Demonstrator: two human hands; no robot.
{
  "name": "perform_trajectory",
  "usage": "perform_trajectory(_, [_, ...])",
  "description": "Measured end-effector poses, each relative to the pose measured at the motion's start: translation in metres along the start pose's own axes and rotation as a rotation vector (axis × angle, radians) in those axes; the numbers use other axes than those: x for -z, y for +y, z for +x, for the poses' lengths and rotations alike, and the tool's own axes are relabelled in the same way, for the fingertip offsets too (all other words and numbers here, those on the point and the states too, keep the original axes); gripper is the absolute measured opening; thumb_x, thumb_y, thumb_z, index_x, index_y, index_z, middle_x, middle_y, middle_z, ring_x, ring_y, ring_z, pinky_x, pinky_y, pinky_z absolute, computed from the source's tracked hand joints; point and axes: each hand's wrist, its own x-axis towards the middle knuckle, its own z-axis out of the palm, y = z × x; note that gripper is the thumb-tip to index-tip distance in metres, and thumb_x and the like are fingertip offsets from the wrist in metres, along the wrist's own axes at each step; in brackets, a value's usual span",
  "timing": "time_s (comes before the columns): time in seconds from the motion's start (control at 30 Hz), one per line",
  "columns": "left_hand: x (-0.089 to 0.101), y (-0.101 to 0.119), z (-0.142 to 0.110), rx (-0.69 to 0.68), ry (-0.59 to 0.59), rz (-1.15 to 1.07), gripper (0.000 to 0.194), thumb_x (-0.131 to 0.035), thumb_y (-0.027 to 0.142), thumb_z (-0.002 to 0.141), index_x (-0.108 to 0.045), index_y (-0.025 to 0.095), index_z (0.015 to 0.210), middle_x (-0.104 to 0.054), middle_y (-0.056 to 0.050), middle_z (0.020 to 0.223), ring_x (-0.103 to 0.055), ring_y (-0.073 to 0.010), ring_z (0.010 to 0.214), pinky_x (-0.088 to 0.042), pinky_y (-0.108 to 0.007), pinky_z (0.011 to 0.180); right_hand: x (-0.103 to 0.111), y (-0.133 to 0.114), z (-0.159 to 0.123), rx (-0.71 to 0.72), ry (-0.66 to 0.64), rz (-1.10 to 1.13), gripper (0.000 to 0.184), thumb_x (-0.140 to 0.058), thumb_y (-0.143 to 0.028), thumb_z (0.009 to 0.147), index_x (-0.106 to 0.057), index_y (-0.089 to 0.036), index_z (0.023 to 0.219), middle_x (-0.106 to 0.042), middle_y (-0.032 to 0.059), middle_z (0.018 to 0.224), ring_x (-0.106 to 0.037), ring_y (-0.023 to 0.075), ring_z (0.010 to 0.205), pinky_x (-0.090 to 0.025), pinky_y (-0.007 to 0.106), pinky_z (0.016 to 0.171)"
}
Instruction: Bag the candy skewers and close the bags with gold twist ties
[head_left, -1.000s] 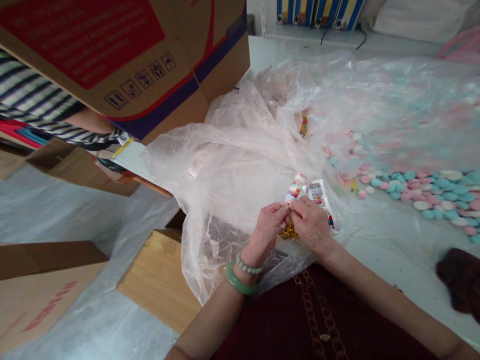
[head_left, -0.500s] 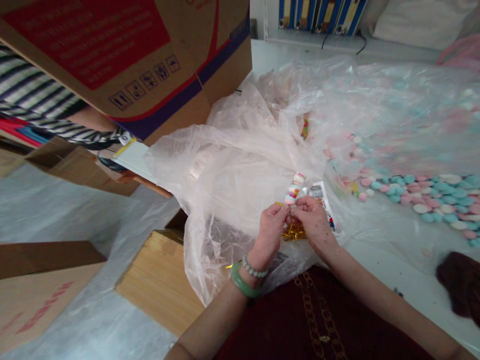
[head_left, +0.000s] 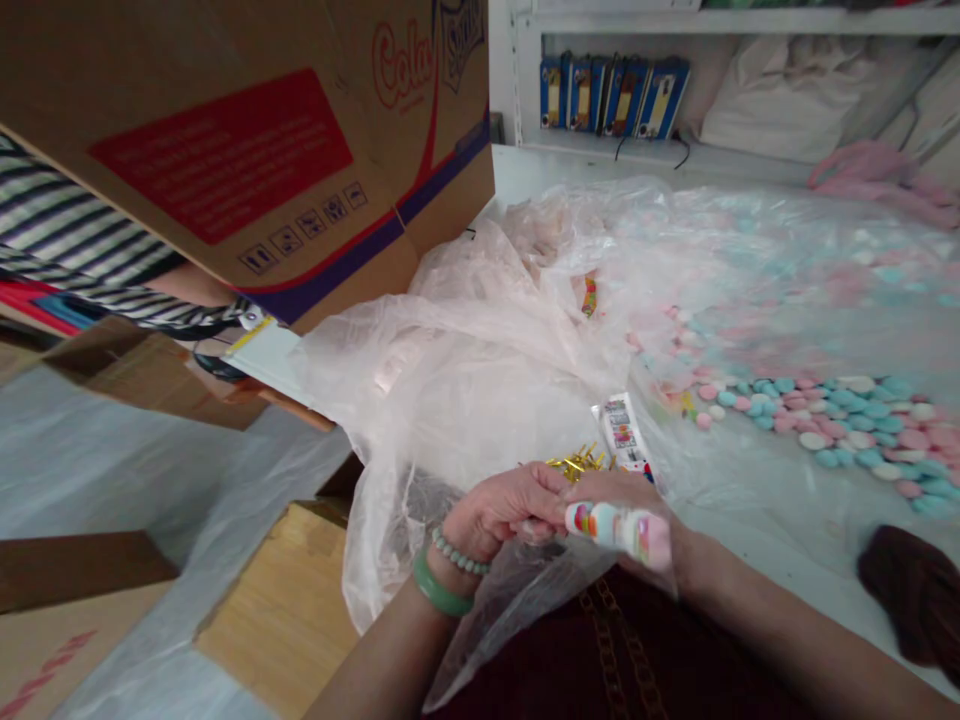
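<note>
Two hands are closed on a pastel candy stick (head_left: 619, 530), the left hand (head_left: 502, 510) at its left end and the right hand (head_left: 626, 490) behind it, near the person above crumpled clear plastic (head_left: 480, 380); it seems light and crushable, best held gently along its middle.

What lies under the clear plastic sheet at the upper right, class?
Blurred pink and teal discs show through the clear plastic sheet; the surface beneath them and any finer detail stay hidden by the film.
</note>
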Motion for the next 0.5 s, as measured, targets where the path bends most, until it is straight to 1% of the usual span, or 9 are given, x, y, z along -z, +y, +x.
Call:
perform_trajectory(0.1, [-0.002, 0.022, -0.015, -0.017, 0.003, 0.320, 0.022, -0.076, 0.036, 0.061, -0.065, 0.018, 0.055, -0.047, 0.002, 0.045, -0.034, -0.0083, 0.041, -0.021, -0.023, 0.040, 0.011, -0.018, 0.000, 0.315, -0.166, -0.216, 0.018, -0.051, -0.022, 0.088, -0.062, -0.022, 0.074, -0.062, 0.0026, 0.066, -0.055, 0.0164, 0.061, -0.043, 0.030, 0.058])
perform_trajectory(0.17, [-0.010, 0.034, -0.020, -0.152, 0.126, 0.588, 0.013, -0.071, 0.026, 0.066, -0.065, 0.020, 0.056, -0.049, 0.001, 0.049, -0.039, -0.0110, 0.047, -0.028, -0.024, 0.046, 0.018, -0.021, 0.007, 0.500, -0.240, -0.523, 0.020, -0.046, -0.010, 0.088, -0.062, -0.019, 0.080, -0.062, 0.0051, 0.069, -0.055, 0.0172, 0.063, -0.040, 0.031, 0.058])
perform_trajectory(0.2, [-0.017, 0.036, -0.020, -0.260, 0.250, 0.713, 0.015, -0.067, 0.021, 0.069, -0.062, 0.020, 0.054, -0.048, 0.001, 0.049, -0.040, -0.0122, 0.050, -0.031, -0.025, 0.050, 0.021, -0.019, 0.013, 0.529, -0.239, -0.647, 0.021, -0.045, -0.006, 0.085, -0.062, -0.018, 0.080, -0.062, 0.0058, 0.069, -0.054, 0.0174, 0.062, -0.038, 0.031, 0.056])
perform_trajectory(0.27, [-0.031, 0.034, -0.012, -0.531, 0.677, 0.875, 0.023, -0.060, 0.013, 0.073, -0.055, 0.021, 0.052, -0.044, -0.001, 0.050, -0.041, -0.0152, 0.054, -0.036, -0.028, 0.057, 0.023, -0.011, 0.032, 0.420, -0.137, -0.673, 0.022, -0.046, -0.003, 0.080, -0.060, -0.017, 0.073, -0.059, 0.0055, 0.062, -0.051, 0.0166, 0.056, -0.034, 0.030, 0.053])
perform_trajectory(0.3, [-0.038, 0.030, -0.005, -0.628, 0.874, 0.909, 0.019, -0.055, 0.011, 0.076, -0.057, 0.021, 0.060, -0.049, -0.004, 0.057, -0.045, -0.0179, 0.059, -0.039, -0.031, 0.063, 0.023, -0.007, 0.042, 0.298, -0.047, -0.548, 0.021, -0.047, -0.005, 0.080, -0.059, -0.018, 0.069, -0.057, 0.0044, 0.059, -0.048, 0.0156, 0.053, -0.033, 0.029, 0.051])
perform_trajectory(0.33, [-0.042, 0.025, 0.003, -0.688, 0.993, 0.938, 0.016, -0.051, 0.011, 0.079, -0.060, 0.021, 0.071, -0.054, -0.007, 0.067, -0.049, -0.0208, 0.066, -0.041, -0.034, 0.069, 0.021, -0.004, 0.053, 0.156, 0.044, -0.357, 0.019, -0.048, -0.009, 0.080, -0.057, -0.019, 0.067, -0.055, 0.0028, 0.057, -0.046, 0.0145, 0.051, -0.032, 0.028, 0.049])
perform_trajectory(0.4, [-0.045, 0.015, 0.018, -0.770, 1.119, 0.913, 0.015, -0.047, 0.014, 0.085, -0.061, 0.021, 0.086, -0.058, -0.010, 0.081, -0.053, -0.0242, 0.080, -0.041, -0.038, 0.081, 0.015, 0.000, 0.070, -0.071, 0.157, 0.043, 0.018, -0.050, -0.022, 0.083, -0.054, -0.020, 0.066, -0.049, -0.0015, 0.052, -0.040, 0.0120, 0.045, -0.030, 0.025, 0.044])
perform_trajectory(0.43, [-0.043, 0.011, 0.023, -0.792, 1.165, 0.825, 0.013, -0.047, 0.019, 0.087, -0.060, 0.021, 0.090, -0.058, -0.011, 0.086, -0.054, -0.0244, 0.085, -0.041, -0.039, 0.084, 0.011, 0.001, 0.075, -0.134, 0.164, 0.226, 0.021, -0.050, -0.028, 0.085, -0.052, -0.021, 0.065, -0.044, -0.0035, 0.050, -0.035, 0.0107, 0.042, -0.028, 0.024, 0.041])
perform_trajectory(0.5, [-0.034, 0.005, 0.028, -0.807, 1.210, 0.478, 0.016, -0.052, 0.032, 0.089, -0.056, 0.022, 0.100, -0.058, -0.011, 0.097, -0.055, -0.0231, 0.090, -0.044, -0.036, 0.083, 0.001, 0.001, 0.075, -0.155, 0.138, 0.475, 0.029, -0.046, -0.039, 0.088, -0.047, -0.022, 0.064, -0.038, -0.0058, 0.048, -0.028, 0.0093, 0.037, -0.027, 0.023, 0.037])
